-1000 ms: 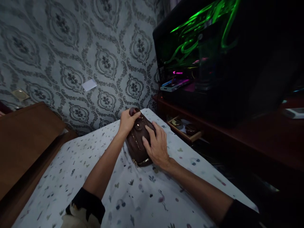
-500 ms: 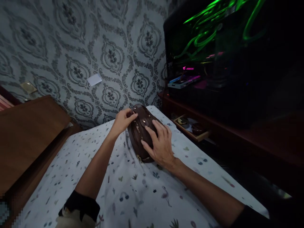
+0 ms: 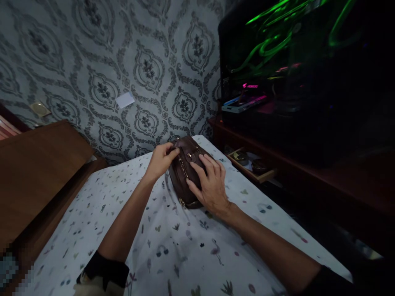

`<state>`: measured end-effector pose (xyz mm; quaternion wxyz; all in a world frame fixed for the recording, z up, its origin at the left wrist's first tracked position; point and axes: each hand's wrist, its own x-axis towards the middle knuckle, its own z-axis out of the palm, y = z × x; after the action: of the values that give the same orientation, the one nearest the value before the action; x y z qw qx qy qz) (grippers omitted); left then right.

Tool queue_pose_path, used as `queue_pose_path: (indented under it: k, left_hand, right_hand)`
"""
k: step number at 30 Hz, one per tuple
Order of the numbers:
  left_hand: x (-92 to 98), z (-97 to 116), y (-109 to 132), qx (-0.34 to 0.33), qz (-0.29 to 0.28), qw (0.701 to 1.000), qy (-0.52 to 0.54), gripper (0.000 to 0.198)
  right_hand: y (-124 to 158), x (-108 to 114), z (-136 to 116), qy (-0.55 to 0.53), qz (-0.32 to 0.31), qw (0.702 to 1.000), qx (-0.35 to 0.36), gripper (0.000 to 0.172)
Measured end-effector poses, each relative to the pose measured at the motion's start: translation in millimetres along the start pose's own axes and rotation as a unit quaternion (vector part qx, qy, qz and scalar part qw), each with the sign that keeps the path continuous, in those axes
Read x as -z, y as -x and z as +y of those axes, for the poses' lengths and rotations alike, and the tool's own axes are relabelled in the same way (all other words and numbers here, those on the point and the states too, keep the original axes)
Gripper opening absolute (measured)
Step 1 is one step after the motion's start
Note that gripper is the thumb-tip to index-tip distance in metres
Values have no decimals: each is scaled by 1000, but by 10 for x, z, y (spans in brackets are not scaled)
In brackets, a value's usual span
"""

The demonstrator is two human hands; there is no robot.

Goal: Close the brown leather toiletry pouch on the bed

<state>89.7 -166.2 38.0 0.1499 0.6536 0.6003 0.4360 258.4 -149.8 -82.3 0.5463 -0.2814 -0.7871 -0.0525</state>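
Observation:
A dark brown bag [image 3: 182, 183] with gold zippers and a gold stud lies on a white patterned sheet [image 3: 173, 255]. At its far left end, my left hand [image 3: 160, 161] pinches around the top of the zipper line; thumb and index finger are close together on the bag. My right hand [image 3: 212, 185] rests on the bag's right side with fingers spread, thumb near the zipper. A gold zipper pull hangs at the bag's near end.
Patterned wallpaper [image 3: 148, 70] stands behind, with a white card [image 3: 125, 100] on it. To the right are a dark desk [image 3: 296, 164], a monitor [image 3: 277, 49] and an open drawer [image 3: 262, 177] holding round items. A brown wooden headboard [image 3: 40, 164] is at left.
The view has shifted slightly. The left thumb and index finger remain at the bag's zipper line, and the right hand still lies spread on the bag.

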Motion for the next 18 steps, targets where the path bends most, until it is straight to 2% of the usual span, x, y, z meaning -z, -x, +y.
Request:
queue_pose_path:
  k: [4, 7, 9, 14, 16, 18]
  left_hand:
    - [16, 61, 28, 1, -17, 1000, -12, 24]
    - [38, 91, 4, -19, -14, 997, -79, 17]
    - [25, 109, -40, -38, -5, 993, -110, 11]
    - [-159, 166, -235, -71, -19, 994, -86, 12]
    - [-254, 212, -309, -64, -25, 992, -105, 10]
    - [-328, 265, -356, -49, -24, 988, -141, 19]
  right_hand:
    - [-15, 13, -1, -22, -11, 1000, -17, 42]
    - [-16, 82, -8, -52, -5, 998, -27, 46]
    - [10, 137, 0, -77, -3, 995, -58, 50]
    - [144, 165, 65, -133, 5, 977, -165, 53]
    - [181, 136, 82, -164, 7, 966, -200, 52]
    - [195, 107, 83, -185, 7, 959, -216, 51]
